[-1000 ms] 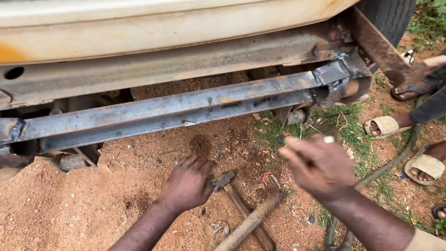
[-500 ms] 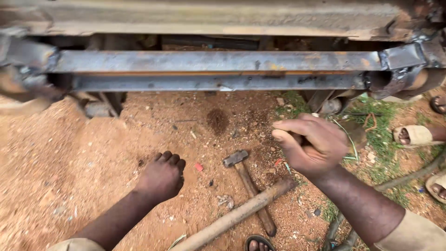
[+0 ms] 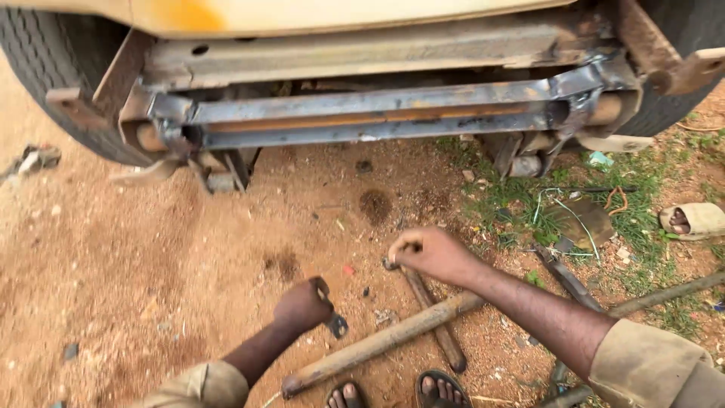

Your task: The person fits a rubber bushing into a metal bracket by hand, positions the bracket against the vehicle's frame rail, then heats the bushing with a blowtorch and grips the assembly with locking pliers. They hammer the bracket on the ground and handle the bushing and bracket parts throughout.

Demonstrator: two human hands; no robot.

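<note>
My right hand [image 3: 432, 253] is closed over the head end of a hammer [image 3: 434, 321], which lies on the red dirt with its handle pointing toward my feet. My left hand [image 3: 303, 304] is a fist low over the ground, and a small dark metal piece [image 3: 337, 326] sticks out of its lower side. A long rusty bar [image 3: 362, 349] lies across the hammer handle between my two arms. Ahead, a steel cross beam [image 3: 377, 115] spans the underside of a cream-coloured vehicle.
Tyres stand at the far left [image 3: 45, 83] and far right [image 3: 683, 102]. Another person's sandalled foot [image 3: 691, 219] rests on the grass at right. My own sandalled feet [image 3: 442, 387] are at the bottom edge. Metal strips and a rod [image 3: 664, 293] lie on the right.
The view has shifted left and back. My right hand came down from the air onto the hammer's head end. My left hand lifted off the dirt and closed around a small metal piece.
</note>
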